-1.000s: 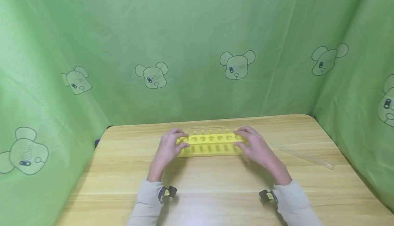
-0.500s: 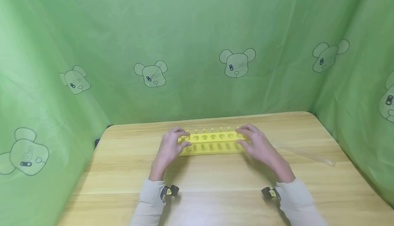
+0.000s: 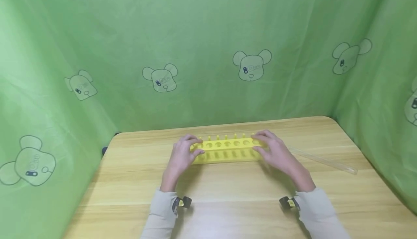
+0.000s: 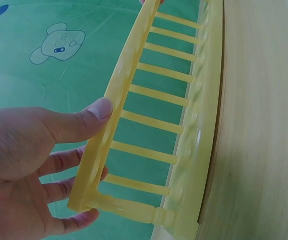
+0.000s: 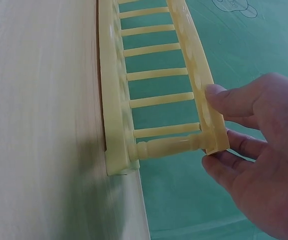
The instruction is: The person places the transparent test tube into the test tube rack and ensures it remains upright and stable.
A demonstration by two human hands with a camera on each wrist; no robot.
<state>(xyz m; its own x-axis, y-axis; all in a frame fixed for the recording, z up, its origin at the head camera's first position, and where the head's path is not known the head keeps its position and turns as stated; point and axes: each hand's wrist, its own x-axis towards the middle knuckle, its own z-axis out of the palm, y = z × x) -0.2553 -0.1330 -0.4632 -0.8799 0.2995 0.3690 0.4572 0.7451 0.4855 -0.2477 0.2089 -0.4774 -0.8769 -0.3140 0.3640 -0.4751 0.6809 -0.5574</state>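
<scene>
A yellow plastic test tube rack point(image 3: 228, 144) stands on the table, its top bar pierced by a row of round holes and thin pegs rising along the back. At its left end my left hand point(image 3: 181, 154) pinches the top bar between thumb and fingers. The right end of that bar is gripped the same way by my right hand point(image 3: 276, 152). In the left wrist view the thumb point(image 4: 101, 108) presses the near side of the bar. The right wrist view has the right thumb point(image 5: 216, 92) on the bar, fingers curled beneath its end.
A clear test tube point(image 3: 324, 160) lies slantwise on the wooden table point(image 3: 234, 192), to the right of the rack. Green curtains point(image 3: 202, 97) printed with bear heads enclose the table at the back and both sides.
Both hands keep their hold on the rack's ends. The rack and hands sit slightly farther right and higher in the head view, which itself has shifted a little. The tube stays lying there.
</scene>
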